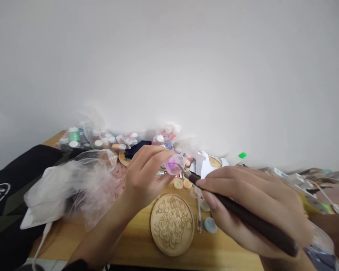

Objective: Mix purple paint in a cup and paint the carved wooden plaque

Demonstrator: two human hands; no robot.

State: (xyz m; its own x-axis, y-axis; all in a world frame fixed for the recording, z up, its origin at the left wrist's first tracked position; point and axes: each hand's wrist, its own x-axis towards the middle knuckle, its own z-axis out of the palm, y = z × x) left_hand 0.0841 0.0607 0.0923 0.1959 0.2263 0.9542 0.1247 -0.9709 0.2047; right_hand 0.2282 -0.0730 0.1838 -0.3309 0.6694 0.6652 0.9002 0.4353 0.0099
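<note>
Between the fingertips of my left hand (146, 175) is a small clear cup (174, 164), tilted so its mouth faces me, with pink-purple stuff inside. My right hand (256, 203) grips a tool by its thick dark handle (245, 216). The thin metal tip of that tool reaches into the cup's mouth; its exact shape is too small to tell. Below both hands, a round wooden disc (172, 226) with a raised floral pattern lies flat on the table. Beside it are a thin clear stick (199, 216) and a small cup of blue (210, 225).
Several small cups, one pale yellow (178, 183), stand behind the disc. Bagged bottles (74, 136) line the wall. Crumpled sheer fabric (93, 188) and a white cable (42, 242) lie at left, near a black bag or cloth (22, 169). Boxes and cables (301, 182) crowd the right.
</note>
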